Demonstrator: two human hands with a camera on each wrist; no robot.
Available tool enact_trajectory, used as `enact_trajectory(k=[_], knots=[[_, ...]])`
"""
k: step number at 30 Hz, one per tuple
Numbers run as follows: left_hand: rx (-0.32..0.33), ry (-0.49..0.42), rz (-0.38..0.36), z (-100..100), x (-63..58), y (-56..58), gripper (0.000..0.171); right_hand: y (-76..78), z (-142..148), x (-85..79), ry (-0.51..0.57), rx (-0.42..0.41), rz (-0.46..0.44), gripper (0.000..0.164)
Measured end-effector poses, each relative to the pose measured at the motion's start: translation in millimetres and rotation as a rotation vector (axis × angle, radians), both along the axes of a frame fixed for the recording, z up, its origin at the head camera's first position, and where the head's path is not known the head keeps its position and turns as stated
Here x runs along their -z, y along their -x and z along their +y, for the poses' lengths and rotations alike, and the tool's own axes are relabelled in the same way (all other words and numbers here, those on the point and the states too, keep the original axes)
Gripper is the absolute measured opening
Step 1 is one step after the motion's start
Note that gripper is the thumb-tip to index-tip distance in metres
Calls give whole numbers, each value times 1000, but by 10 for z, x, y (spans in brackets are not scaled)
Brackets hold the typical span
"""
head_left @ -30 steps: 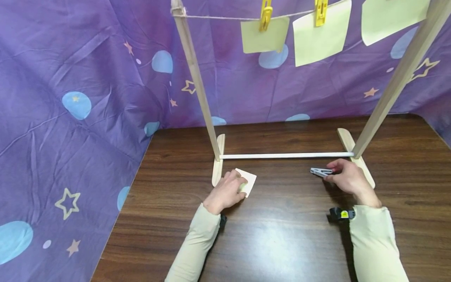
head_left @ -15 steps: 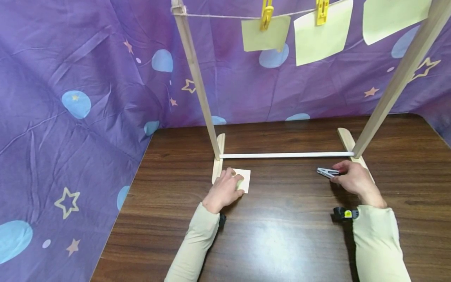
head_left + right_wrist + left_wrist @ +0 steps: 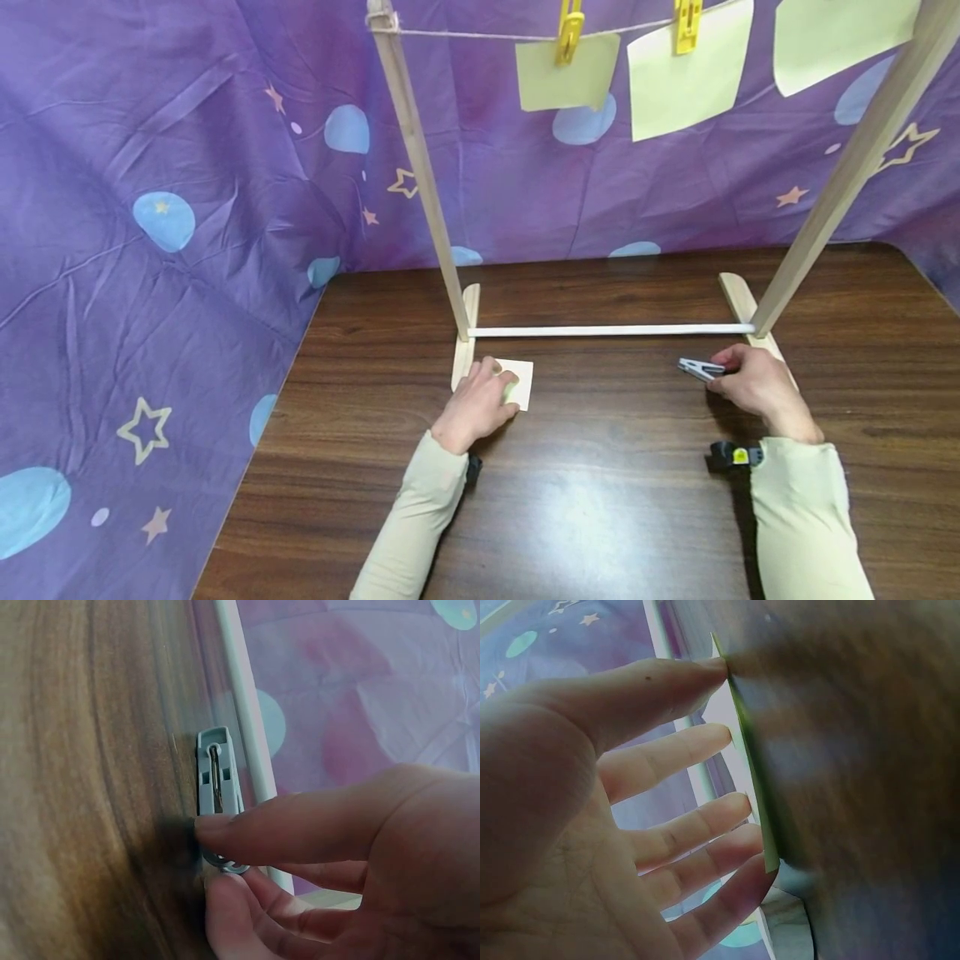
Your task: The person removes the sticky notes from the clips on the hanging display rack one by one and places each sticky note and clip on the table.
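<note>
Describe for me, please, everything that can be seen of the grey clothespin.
The grey clothespin looks like plastic, with a metal-looking wire along its face. In the head view its two arms spread apart toward the right hand, which pinches it, and meet at the tip, which points left with nothing clipped in it. It is on the near side of the white bar; whether it touches the table I cannot tell.

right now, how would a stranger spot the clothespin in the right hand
On the brown table stands a wooden frame with a white bar low across it. Just in front of that bar's right end, the right hand pinches the clothespin. It is grey, while the two yellow clothespins in view sit on the string above.
</note>
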State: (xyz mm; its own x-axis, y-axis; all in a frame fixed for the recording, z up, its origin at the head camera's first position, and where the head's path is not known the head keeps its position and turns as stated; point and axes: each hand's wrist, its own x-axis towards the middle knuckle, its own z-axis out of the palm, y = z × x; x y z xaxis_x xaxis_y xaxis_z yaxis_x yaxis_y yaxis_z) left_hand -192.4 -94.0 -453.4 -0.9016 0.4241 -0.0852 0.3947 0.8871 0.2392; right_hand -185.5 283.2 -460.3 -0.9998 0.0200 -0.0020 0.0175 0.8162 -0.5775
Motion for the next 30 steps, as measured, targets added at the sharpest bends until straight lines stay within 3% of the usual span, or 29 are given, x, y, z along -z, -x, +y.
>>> enact_trajectory(k=[19, 30], knots=[[-23, -13, 5, 15, -2, -6, 43, 4, 13, 4, 2, -24, 6, 43], [-24, -89, 67, -17, -82, -22, 40, -99, -4, -256, 14, 28, 15, 42]])
